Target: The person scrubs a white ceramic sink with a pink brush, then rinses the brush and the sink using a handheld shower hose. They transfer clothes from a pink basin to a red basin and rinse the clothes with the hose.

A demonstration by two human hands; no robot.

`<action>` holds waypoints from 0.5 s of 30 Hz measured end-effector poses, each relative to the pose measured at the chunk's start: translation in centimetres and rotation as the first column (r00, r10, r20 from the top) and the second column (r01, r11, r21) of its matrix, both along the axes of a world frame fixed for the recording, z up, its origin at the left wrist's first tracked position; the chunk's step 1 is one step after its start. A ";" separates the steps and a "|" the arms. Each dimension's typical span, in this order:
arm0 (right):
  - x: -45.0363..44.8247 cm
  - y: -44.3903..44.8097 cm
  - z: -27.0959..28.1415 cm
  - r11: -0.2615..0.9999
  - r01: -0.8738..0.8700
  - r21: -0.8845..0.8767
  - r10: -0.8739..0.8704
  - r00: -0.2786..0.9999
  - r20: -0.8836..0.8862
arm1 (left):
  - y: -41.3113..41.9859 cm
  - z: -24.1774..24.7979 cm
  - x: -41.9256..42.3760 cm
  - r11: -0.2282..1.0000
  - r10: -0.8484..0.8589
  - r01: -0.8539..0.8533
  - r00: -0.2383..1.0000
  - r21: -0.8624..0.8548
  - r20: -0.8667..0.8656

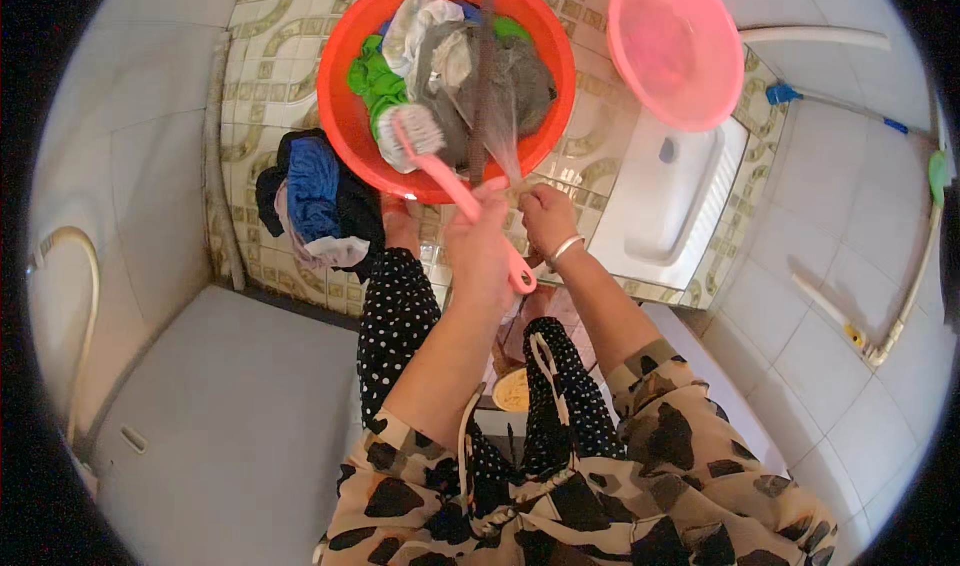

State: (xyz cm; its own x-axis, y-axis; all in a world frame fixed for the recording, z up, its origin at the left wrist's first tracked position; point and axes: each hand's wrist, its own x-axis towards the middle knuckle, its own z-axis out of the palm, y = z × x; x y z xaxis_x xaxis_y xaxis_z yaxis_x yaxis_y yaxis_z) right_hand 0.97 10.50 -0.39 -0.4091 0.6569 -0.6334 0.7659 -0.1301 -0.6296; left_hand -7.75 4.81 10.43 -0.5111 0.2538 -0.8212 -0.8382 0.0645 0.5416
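My left hand is closed around a pink-handled scrub brush, its white bristles over the clothes. Beside it, my right hand, with a bangle at the wrist, has its fingers bent at the end of a spray of water; what they pinch there is too blurred to tell. The spray crosses a red plastic basin. Inside the basin lie wet grey cloth, a green garment and a whitish cloth.
A pile of dark, blue and pale clothes lies on the tiled floor left of the basin. At the right are a pink basin and a white squat toilet. A blue-headed brush is by the right wall. A dark vertical strip crosses the view.
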 end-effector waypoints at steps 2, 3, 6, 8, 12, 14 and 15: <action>0.1 0.1 -0.3 1.000 -0.023 -0.008 0.023 0.999 -0.031 | 0.2 -0.2 0.4 0.999 -0.025 0.023 0.998 0.025 0.060; 0.1 0.1 -0.7 1.000 -0.017 -0.020 0.016 0.997 -0.070 | 0.6 0.6 0.4 0.999 -0.052 0.051 0.994 0.019 0.094; -0.1 0.1 -0.5 0.995 -0.081 -0.062 0.073 0.990 -0.123 | 0.6 0.2 0.9 0.994 -0.102 0.097 0.991 0.057 0.086; -0.8 0.5 0.6 0.978 -0.165 -0.130 0.143 0.976 -0.165 | 0.6 -0.2 1.0 0.994 -0.109 0.108 0.991 0.026 0.071; -3.2 1.1 2.9 0.902 -0.349 -0.254 0.294 0.928 -0.229 | -0.3 -2.2 1.1 0.993 -0.114 0.115 0.988 0.000 -0.103; -4.2 1.2 2.3 0.880 -0.326 -0.345 0.224 0.927 -0.302 | -0.7 -2.7 0.6 0.997 -0.074 0.074 0.995 -0.009 -0.061; -4.4 1.0 1.6 0.863 -0.268 -0.428 0.107 0.925 -0.365 | -0.7 -2.8 0.3 0.998 -0.056 0.056 0.998 -0.012 -0.040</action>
